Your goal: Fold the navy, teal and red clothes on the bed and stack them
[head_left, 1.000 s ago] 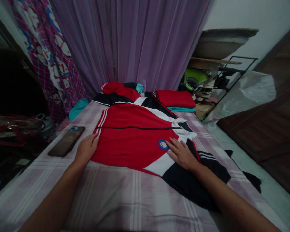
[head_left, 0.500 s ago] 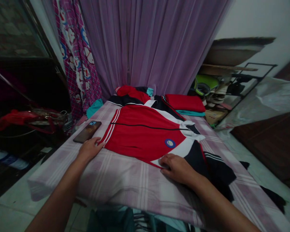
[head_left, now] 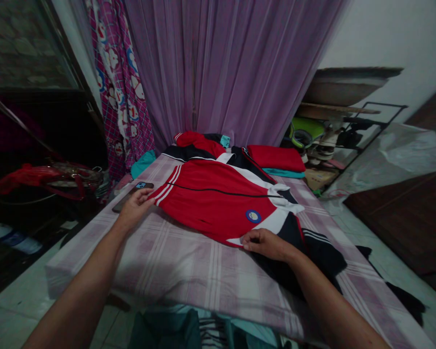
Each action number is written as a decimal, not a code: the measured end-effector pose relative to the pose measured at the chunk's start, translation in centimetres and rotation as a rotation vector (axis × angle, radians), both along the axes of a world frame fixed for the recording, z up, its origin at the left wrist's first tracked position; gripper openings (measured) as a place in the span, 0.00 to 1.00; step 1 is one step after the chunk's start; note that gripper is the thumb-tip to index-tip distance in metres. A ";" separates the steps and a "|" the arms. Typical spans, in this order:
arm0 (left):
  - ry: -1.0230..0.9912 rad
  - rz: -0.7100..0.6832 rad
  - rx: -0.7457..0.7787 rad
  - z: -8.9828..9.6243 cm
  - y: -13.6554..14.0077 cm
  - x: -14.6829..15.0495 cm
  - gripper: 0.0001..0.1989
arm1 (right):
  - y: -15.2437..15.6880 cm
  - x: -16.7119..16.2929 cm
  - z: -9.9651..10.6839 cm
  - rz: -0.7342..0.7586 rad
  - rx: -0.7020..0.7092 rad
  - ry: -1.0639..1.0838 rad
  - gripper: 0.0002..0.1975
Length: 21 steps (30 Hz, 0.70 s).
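A red, white and navy zip jacket (head_left: 203,201) lies spread out, front up, on a checked cloth, with its collar to the right and striped hem to the left. A round blue badge (head_left: 253,216) sits on its chest. My left hand (head_left: 135,207) pinches the near corner of the hem, which is raised a little off the cloth. My right hand (head_left: 266,244) is closed on the near edge by the white panel below the armpit. The near dark sleeve (head_left: 323,249) trails to the right, partly behind my right forearm. A phone (head_left: 120,206) lies partly hidden behind my left hand.
A folded red garment (head_left: 276,159) rests on a teal one (head_left: 285,173) at the back right. More red and navy clothing (head_left: 199,144) lies by the purple curtain (head_left: 218,72). A cluttered rack (head_left: 349,126) stands right. The checked cloth (head_left: 189,271) ends at the near edge.
Both hands have closed on the jacket's near edge and risen slightly. That edge has lifted and bows between them. My left hand now covers more of the phone.
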<state>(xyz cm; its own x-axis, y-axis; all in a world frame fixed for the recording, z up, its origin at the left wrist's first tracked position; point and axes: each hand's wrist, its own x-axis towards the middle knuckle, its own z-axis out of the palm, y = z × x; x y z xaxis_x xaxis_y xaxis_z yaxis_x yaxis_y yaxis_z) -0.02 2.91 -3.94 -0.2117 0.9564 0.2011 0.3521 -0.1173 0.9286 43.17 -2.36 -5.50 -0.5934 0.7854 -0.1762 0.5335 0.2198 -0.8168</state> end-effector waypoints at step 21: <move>1.033 -0.102 -0.113 -1.2 -2.8 -1.4 0.17 | -0.9 -1.4 1.2 0.140 0.206 -0.339 0.14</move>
